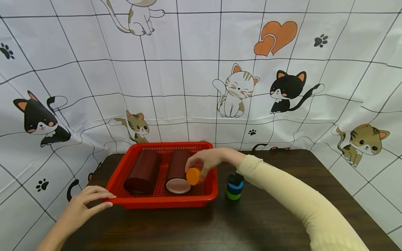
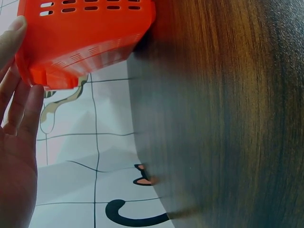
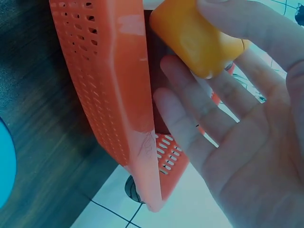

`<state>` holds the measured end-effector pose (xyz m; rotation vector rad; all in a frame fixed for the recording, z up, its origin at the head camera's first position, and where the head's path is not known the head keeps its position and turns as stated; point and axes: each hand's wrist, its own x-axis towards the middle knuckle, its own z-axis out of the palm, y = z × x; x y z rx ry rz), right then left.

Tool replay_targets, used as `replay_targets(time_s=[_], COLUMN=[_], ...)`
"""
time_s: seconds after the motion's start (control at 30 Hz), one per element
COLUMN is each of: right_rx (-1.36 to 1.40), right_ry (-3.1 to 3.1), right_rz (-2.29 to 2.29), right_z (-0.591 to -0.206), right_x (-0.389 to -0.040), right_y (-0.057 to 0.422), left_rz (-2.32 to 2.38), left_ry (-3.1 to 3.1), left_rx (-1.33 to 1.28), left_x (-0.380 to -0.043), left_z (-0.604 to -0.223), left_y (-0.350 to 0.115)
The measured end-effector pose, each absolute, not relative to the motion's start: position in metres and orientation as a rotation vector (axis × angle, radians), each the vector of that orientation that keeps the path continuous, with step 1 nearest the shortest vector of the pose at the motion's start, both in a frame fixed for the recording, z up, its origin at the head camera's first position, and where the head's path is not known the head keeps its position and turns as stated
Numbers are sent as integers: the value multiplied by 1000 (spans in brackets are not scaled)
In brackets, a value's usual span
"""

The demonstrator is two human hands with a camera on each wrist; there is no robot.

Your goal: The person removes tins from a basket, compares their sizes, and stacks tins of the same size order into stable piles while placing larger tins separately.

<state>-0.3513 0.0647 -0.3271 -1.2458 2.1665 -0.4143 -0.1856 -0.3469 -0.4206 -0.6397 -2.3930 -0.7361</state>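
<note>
My right hand pinches a small orange cylinder between thumb and fingers, over the right side of a red plastic basket. In the right wrist view, the orange cylinder has rounded edges and its far side is partly hidden by my fingers. Two dark red-brown cylinders lie in the basket: the left cylinder shows a dark end, the right cylinder a pale pink end beside my right hand. My left hand holds the basket's front left corner, thumb and fingers on either side of the rim.
A short upright stack banded black, blue and green stands on the dark wooden table, right of the basket and close to my right forearm. A white sheet with cat drawings hangs behind the table and along its sides.
</note>
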Motion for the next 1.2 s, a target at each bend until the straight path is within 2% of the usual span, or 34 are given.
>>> replay_targets(time_s=[0.77, 1.2], right_rx=[-1282, -1164], right_ry=[2203, 2253], right_rz=[-777, -1079], right_z=[-324, -324], right_x=[-349, -332], right_y=[105, 133], left_rz=[-741, -749], left_ry=[-2381, -2380], left_rx=[-645, -647], left_x=[-186, -187], left_z=[-423, -422], left_y=[-350, -348])
